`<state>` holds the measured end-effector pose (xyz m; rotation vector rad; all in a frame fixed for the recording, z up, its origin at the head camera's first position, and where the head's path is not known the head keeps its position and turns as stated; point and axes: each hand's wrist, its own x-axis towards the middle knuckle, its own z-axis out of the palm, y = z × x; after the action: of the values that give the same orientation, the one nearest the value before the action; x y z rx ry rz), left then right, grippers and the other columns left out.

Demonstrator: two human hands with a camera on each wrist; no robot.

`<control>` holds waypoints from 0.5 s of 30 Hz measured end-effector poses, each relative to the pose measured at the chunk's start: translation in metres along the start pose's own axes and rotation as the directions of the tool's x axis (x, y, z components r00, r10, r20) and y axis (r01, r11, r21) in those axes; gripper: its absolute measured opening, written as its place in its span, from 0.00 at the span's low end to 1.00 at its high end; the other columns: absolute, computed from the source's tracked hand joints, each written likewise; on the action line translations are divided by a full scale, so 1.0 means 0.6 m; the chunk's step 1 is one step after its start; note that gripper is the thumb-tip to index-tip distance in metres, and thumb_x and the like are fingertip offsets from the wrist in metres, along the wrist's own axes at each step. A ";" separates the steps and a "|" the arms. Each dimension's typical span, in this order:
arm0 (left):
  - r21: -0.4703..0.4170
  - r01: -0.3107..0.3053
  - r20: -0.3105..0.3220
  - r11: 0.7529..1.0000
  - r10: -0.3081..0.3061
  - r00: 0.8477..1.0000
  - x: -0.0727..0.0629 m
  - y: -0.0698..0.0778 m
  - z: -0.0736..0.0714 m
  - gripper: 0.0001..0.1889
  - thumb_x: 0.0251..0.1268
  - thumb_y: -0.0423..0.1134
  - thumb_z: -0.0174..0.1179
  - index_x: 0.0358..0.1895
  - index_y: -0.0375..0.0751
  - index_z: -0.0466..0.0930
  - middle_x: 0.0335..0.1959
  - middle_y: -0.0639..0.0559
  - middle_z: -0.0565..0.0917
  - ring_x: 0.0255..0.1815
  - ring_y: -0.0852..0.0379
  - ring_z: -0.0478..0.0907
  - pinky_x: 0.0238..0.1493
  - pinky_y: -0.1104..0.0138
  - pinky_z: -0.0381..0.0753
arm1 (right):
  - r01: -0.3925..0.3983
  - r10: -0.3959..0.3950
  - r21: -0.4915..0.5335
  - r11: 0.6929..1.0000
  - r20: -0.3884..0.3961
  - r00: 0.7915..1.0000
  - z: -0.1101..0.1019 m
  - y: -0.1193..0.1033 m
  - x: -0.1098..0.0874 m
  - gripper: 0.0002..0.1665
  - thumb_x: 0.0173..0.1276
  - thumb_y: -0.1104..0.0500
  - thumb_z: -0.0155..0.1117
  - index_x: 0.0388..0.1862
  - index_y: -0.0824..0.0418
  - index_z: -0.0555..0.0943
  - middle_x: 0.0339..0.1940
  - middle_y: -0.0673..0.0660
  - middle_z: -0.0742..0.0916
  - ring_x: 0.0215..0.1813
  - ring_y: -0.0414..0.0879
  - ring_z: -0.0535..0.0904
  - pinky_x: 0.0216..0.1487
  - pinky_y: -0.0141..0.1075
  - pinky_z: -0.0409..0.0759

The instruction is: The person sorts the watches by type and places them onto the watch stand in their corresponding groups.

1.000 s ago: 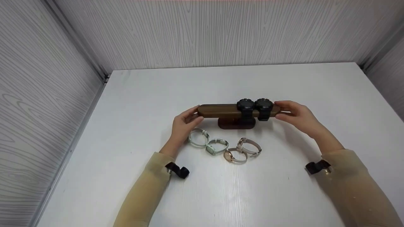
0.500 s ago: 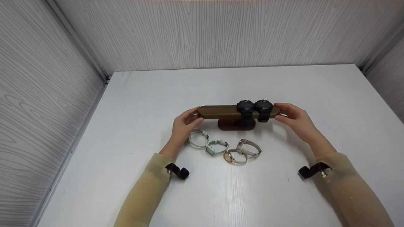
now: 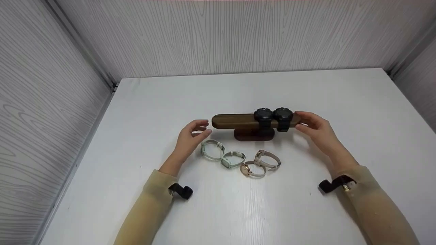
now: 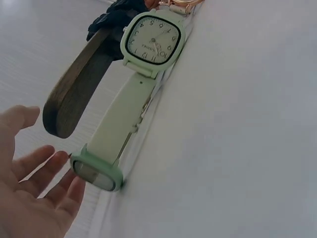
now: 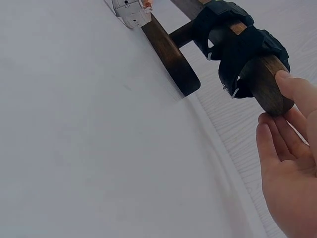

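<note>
A dark brown wooden watch stand stands on the table, its crossbar carried above a small base. Two black watches are looped side by side round the bar's right half. My right hand pinches the right end, thumb in front and fingers behind. Off the left end, my left hand is apart from the bar, fingers loosely bent and holding nothing. Just below that hand lie two pale green watches, straps closed into loops. Right of these are two watches with rose-gold cases and beige straps.
Everything rests on a white table. A pale wood-grain panel rises behind it, with another panel along the left side. Black wrist mounts jut inward from both sleeves.
My left hand has let go of the stand's left end and moved a little left and down from it. The right hand keeps its hold, its forearm swung slightly inward.
</note>
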<state>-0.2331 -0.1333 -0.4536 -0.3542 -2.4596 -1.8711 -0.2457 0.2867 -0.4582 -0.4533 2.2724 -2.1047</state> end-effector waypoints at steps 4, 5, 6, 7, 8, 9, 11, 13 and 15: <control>0.061 -0.005 0.119 0.998 -0.002 0.993 -0.021 0.008 -0.029 0.29 0.58 0.41 0.69 0.61 0.33 0.72 0.59 0.40 0.75 0.59 0.49 0.71 0.61 0.58 0.70 | -0.007 0.006 0.012 1.000 0.008 1.000 0.003 -0.003 0.001 0.28 0.66 0.65 0.64 0.65 0.66 0.71 0.55 0.55 0.80 0.59 0.45 0.74 0.54 0.29 0.75; 0.082 -0.002 0.148 0.997 -0.010 0.989 -0.025 0.008 -0.035 0.31 0.56 0.40 0.70 0.62 0.33 0.71 0.59 0.39 0.75 0.60 0.48 0.70 0.62 0.58 0.69 | -0.006 0.006 0.000 1.000 0.008 1.000 0.003 -0.004 0.001 0.28 0.66 0.64 0.64 0.65 0.65 0.72 0.55 0.54 0.80 0.59 0.44 0.74 0.54 0.29 0.75; 0.107 0.000 0.176 0.994 -0.018 0.984 -0.029 0.007 -0.039 0.32 0.55 0.40 0.71 0.62 0.33 0.71 0.60 0.39 0.74 0.61 0.48 0.70 0.63 0.57 0.68 | -0.005 0.005 -0.010 1.000 0.007 1.000 0.003 -0.005 0.001 0.28 0.66 0.64 0.64 0.65 0.65 0.72 0.55 0.54 0.80 0.59 0.44 0.74 0.54 0.29 0.75; 0.134 0.003 0.203 0.991 -0.030 0.979 -0.031 0.007 -0.043 0.33 0.54 0.39 0.72 0.63 0.33 0.70 0.60 0.39 0.74 0.61 0.48 0.70 0.63 0.58 0.68 | -0.003 0.003 -0.019 1.000 0.006 1.000 0.003 -0.005 0.002 0.28 0.66 0.64 0.64 0.65 0.65 0.72 0.56 0.54 0.80 0.59 0.44 0.73 0.54 0.29 0.75; 0.155 0.011 0.228 0.988 -0.046 0.972 -0.033 0.005 -0.045 0.35 0.52 0.38 0.73 0.63 0.34 0.69 0.60 0.40 0.74 0.62 0.48 0.69 0.63 0.58 0.68 | -0.003 0.003 -0.027 1.000 0.004 1.000 0.003 -0.005 0.003 0.28 0.66 0.63 0.64 0.65 0.64 0.72 0.56 0.54 0.80 0.59 0.44 0.73 0.54 0.28 0.75; 0.173 0.017 0.251 0.985 -0.061 0.966 -0.034 0.005 -0.047 0.36 0.51 0.37 0.74 0.64 0.34 0.69 0.60 0.40 0.74 0.62 0.48 0.69 0.64 0.58 0.67 | -0.002 0.002 -0.032 0.999 0.002 1.000 0.003 -0.005 0.003 0.28 0.66 0.63 0.64 0.65 0.64 0.72 0.56 0.54 0.80 0.59 0.44 0.73 0.54 0.28 0.75; 0.216 0.014 0.282 0.976 -0.076 0.956 -0.033 -0.006 -0.048 0.38 0.48 0.37 0.75 0.64 0.35 0.69 0.60 0.43 0.74 0.61 0.50 0.69 0.63 0.61 0.68 | -0.001 0.001 -0.033 0.999 0.001 1.000 0.003 -0.005 0.004 0.28 0.66 0.63 0.64 0.65 0.64 0.72 0.56 0.54 0.80 0.59 0.44 0.73 0.54 0.29 0.75; 0.252 0.003 0.300 0.968 -0.081 0.950 -0.033 -0.009 -0.046 0.38 0.47 0.36 0.76 0.64 0.35 0.69 0.59 0.44 0.74 0.61 0.51 0.70 0.63 0.62 0.68 | 0.001 -0.001 -0.035 0.999 0.000 1.000 0.002 -0.005 0.005 0.28 0.66 0.63 0.64 0.65 0.64 0.72 0.56 0.54 0.80 0.59 0.44 0.73 0.54 0.29 0.75; 0.282 -0.011 0.303 0.959 -0.078 0.950 -0.032 -0.010 -0.044 0.36 0.47 0.36 0.76 0.62 0.34 0.70 0.58 0.45 0.75 0.60 0.51 0.71 0.63 0.62 0.69 | 0.002 -0.002 -0.046 0.999 -0.002 1.000 0.002 -0.005 0.006 0.28 0.66 0.62 0.65 0.65 0.63 0.72 0.56 0.54 0.80 0.59 0.43 0.74 0.54 0.28 0.75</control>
<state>-0.2187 -0.1630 -0.4554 -0.6407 -2.9030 -1.5427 -0.2480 0.2844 -0.4548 -0.4551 2.3264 -2.0587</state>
